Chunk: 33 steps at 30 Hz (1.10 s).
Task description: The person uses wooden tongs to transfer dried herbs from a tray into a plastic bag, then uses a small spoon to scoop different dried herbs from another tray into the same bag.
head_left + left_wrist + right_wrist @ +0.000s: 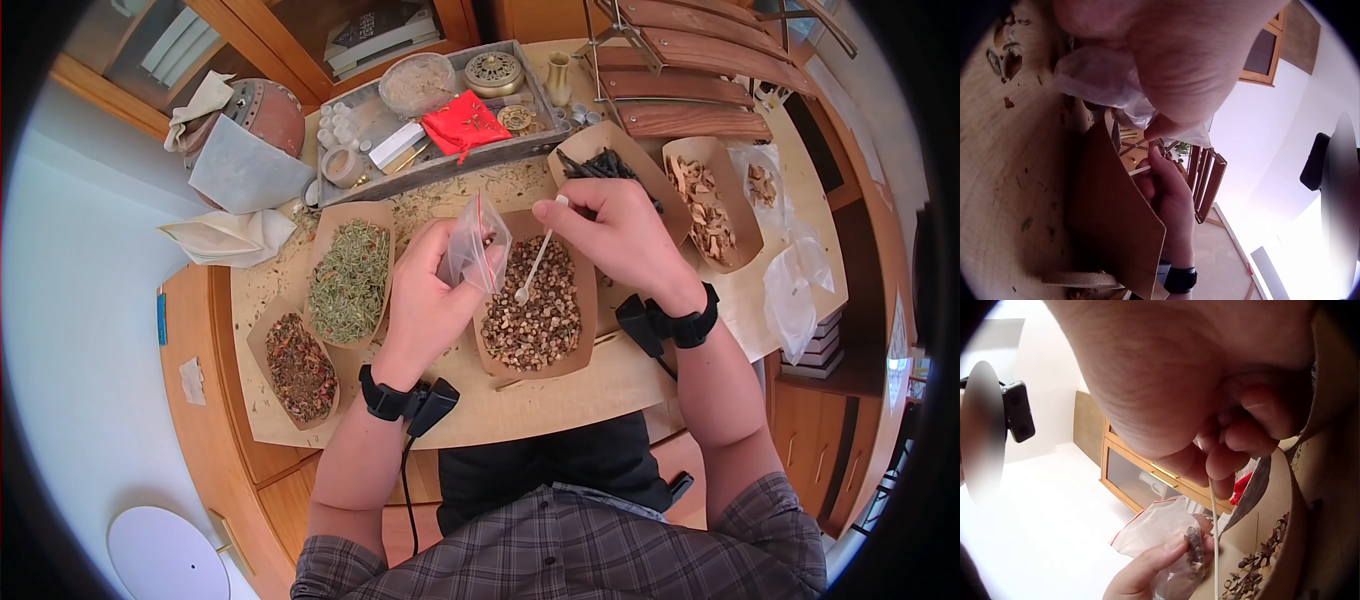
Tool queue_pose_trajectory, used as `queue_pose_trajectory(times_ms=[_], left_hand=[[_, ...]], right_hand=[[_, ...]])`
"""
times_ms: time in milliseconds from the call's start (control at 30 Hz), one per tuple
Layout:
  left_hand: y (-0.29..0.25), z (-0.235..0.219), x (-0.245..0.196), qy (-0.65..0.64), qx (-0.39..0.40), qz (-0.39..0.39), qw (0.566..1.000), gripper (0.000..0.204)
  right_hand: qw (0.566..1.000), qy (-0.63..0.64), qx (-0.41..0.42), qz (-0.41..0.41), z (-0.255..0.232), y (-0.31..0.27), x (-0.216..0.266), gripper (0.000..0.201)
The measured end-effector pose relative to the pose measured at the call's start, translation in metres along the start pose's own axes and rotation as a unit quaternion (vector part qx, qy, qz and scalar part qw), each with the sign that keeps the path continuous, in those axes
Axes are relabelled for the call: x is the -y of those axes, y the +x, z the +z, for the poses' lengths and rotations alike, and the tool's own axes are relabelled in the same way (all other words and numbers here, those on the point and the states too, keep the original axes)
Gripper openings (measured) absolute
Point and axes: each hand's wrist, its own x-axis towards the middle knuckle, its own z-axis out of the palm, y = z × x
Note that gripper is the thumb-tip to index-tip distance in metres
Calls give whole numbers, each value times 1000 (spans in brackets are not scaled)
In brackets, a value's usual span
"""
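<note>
Resealable bag (474, 248) pinched in grip of left hand (430, 298); right hand (628, 232) pinches spoon (537, 265), tip over central paper tray (587, 312), inboard of the near edge of table (450, 422).

No readable text or labels anywhere

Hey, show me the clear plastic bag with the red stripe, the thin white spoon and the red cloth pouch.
Clear plastic bag (1161, 526): right wrist view, wall near its opening.
Thin white spoon (522, 296): head view, on its bowl.
Red cloth pouch (455, 124): head view, near its middle.
</note>
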Motion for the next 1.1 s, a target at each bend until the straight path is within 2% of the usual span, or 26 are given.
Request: queue_pose_trajectory(times_ms=[567,1100], left_hand=[[0,-1,-2,17,-3,16,1000,26],[-1,-1,-4,11,7,-6,1000,28]], right_hand=[[1000,-24,1,-7,1,1,-3,43],[999,-33,0,-21,2,-1,-2,44]])
